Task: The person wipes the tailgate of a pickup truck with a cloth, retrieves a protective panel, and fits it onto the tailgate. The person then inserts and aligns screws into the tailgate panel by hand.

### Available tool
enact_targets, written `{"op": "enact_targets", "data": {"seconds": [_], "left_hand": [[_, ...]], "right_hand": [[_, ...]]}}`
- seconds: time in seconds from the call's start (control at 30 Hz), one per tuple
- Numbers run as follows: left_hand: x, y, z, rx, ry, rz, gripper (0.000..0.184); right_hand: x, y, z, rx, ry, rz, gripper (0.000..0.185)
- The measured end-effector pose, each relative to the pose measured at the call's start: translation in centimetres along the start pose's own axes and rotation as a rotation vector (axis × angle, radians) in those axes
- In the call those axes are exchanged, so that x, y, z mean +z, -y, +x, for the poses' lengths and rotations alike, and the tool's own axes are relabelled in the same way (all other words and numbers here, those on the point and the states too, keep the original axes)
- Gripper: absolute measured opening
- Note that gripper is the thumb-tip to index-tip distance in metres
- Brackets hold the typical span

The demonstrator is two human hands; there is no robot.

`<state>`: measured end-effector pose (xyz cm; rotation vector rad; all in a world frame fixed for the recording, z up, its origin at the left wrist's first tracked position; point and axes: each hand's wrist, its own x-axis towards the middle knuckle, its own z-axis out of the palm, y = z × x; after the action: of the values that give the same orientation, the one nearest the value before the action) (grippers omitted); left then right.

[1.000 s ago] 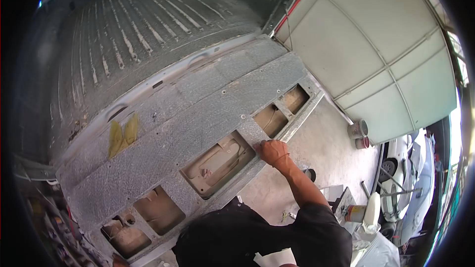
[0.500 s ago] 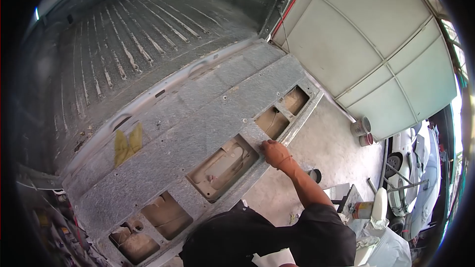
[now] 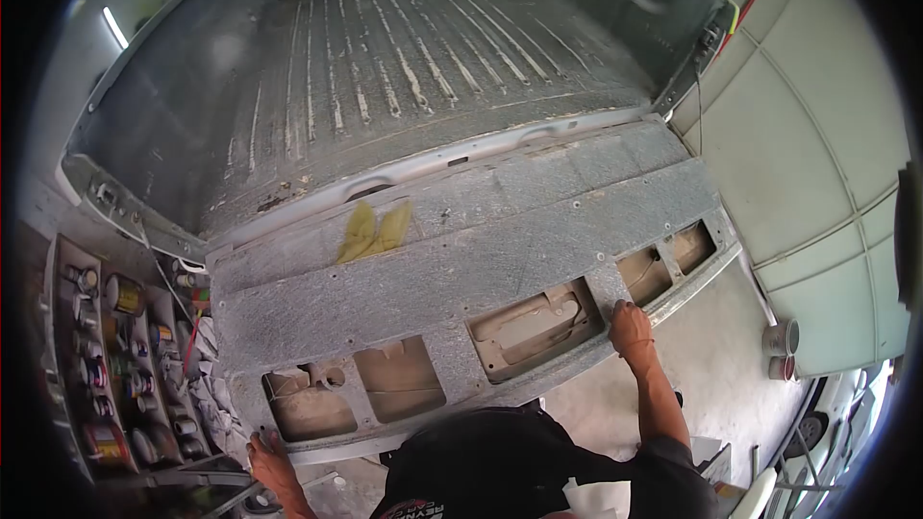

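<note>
Beside dark, ribbed metal truck bed (image 3: pixel 538 29), grey, textured metal tailgate (image 3: pixel 529 231) lies lowered; probably heavy, stiff, best held by outer edge. Right hand (image 3: pixel 631 329): fingers bunched. Left hand (image 3: pixel 273 463): fingers bent. Both grips unclear.

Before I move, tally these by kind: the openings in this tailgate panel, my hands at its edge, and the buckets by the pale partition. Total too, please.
Openings: 5
Hands: 2, left hand and right hand
Buckets: 2
Total: 9
</note>
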<state>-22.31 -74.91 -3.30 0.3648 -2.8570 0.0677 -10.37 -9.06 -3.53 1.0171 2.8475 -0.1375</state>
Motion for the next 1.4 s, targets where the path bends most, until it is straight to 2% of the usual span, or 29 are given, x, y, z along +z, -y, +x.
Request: {"op": "enact_targets", "data": {"seconds": [0.03,0.1,0.2,0.37,0.43,0.5,0.57,0.6,0.67,0.7,0.77,0.83,0.87,0.9,0.93,1.0,1.1,1.13,1.17,1.2,1.23,1.27,1.3,1.37,1.4], "left_hand": [[0.3,0.9,0.0,-0.009,0.0,0.004,0.021],[1.7,3.0,0.0,0.201,0.172,-0.292,0.016],[2.4,4.1,0.2,0.147,0.207,-0.262,0.019],[3.6,4.1,0.2,0.165,0.185,-0.168,0.01],[4.4,3.8,0.2,0.174,0.069,0.016,0.019],[3.9,3.5,0.5,0.154,0.089,0.038,0.026],[2.9,2.9,1.3,-0.106,0.276,0.154,0.028],[1.5,1.5,2.2,-0.099,0.269,0.151,0.028],[-2.0,-2.2,3.7,-0.301,-0.017,-0.014,0.029],[-1.8,-3.6,4.3,-0.299,-0.023,-0.024,0.029],[-0.8,-6.4,5.4,-0.066,-0.203,-0.419,0.025],[0.1,-13.1,6.0,0.148,0.017,-0.748,0.018],[-3.6,-19.6,5.6,0.176,0.089,-0.873,0.017],[-2.1,-23.2,6.2,0.448,0.024,-0.845,0.014],[-1.2,-27.0,6.4,0.578,0.046,-0.792,0.014],[0.4,-34.8,6.9,0.67,0.018,-0.937,0.015],[1.6,-42.9,8.3,0.823,-0.068,-0.818,0.016],[2.1,-45.0,8.6,0.795,-0.062,-0.727,0.017],[2.5,-47.2,8.6,0.771,-0.053,-0.64,0.018],[3.0,-48.6,8.8,0.743,-0.088,-0.54,0.02],[3.8,-49.5,9.1,0.711,-0.12,-0.434,0.023],[3.9,-49.8,9.3,0.708,-0.191,-0.426,0.027],[4.0,-50.0,9.8,0.707,-0.066,-0.407,0.032],[4.0,-50.3,9.7,0.658,0.105,-0.317,0.033],[3.9,-50.3,8.2,0.706,-0.112,-0.407,0.03]], "right_hand": [[-0.2,0.0,0.0,-0.01,0.002,0.0,0.015],[-1.0,0.1,0.2,-0.009,0.046,0.023,0.012],[-0.3,-0.7,0.3,-0.1,-0.056,0.137,0.007],[0.3,-1.5,0.8,-0.066,-0.028,0.221,0.009],[0.1,-1.4,0.8,-0.131,-0.012,0.226,0.008],[-1.0,-1.6,0.9,-0.169,0.051,0.28,0.009],[-1.6,-1.4,0.9,-0.203,0.106,0.333,0.01],[-1.7,-1.2,0.9,-0.158,0.071,0.362,0.009],[-2.0,-0.2,1.0,-0.105,0.028,0.393,0.009],[-2.4,1.3,1.5,-0.104,-0.053,0.453,0.01],[-1.9,4.4,3.4,-0.169,-0.19,0.587,0.014],[0.7,8.0,6.9,-0.348,-0.293,0.758,0.018],[0.3,11.0,8.3,-0.368,-0.325,0.717,0.018],[0.6,13.3,10.0,-0.437,-0.326,0.67,0.017],[0.8,15.4,11.7,-0.503,-0.331,0.621,0.016],[0.3,18.9,13.9,-0.494,-0.28,0.589,0.016],[2.6,21.3,18.0,-0.566,-0.237,0.518,0.019],[3.1,21.1,18.2,-0.532,-0.191,0.494,0.021],[2.8,20.5,17.4,-0.573,-0.255,0.499,0.021],[2.0,18.8,16.4,-0.613,-0.313,0.501,0.022],[0.9,15.6,15.4,-0.556,-0.316,0.484,0.022],[-0.3,12.8,13.9,-0.594,-0.308,0.598,0.023],[-1.6,10.3,12.9,-0.641,-0.301,0.716,0.024],[-4.3,0.7,11.3,-0.517,-0.318,0.641,0.018],[-4.3,-5.0,11.5,-0.393,-0.345,0.639,0.018]]}}
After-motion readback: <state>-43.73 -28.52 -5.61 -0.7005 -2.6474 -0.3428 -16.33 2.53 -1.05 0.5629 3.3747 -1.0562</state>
